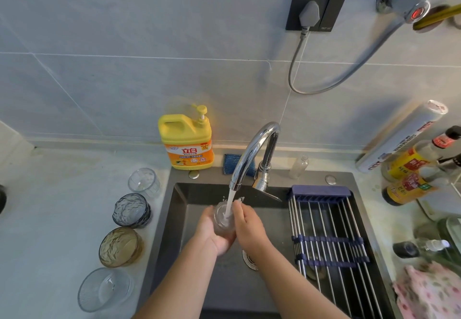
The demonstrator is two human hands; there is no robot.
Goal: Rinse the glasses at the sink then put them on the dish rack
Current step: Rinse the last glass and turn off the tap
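Both forearms reach up from the bottom edge over the dark sink [179, 209]. Left hand [212, 231] cups a clear glass [223, 219] from below, fingers wrapped round it; right hand [247, 226] presses curled against its other side. Water from the chrome tap [252, 151] pours into it. Four more glasses [121, 246] line the counter [50, 219] to the left. Across the sink's right half lies the dish rack [326, 241]. Behind stands a yellow detergent bottle [187, 141].

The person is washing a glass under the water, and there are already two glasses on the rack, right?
Not quite. The head view shows the dish rack holds no glasses. The glass is under the running water, in the left hand and right hand.
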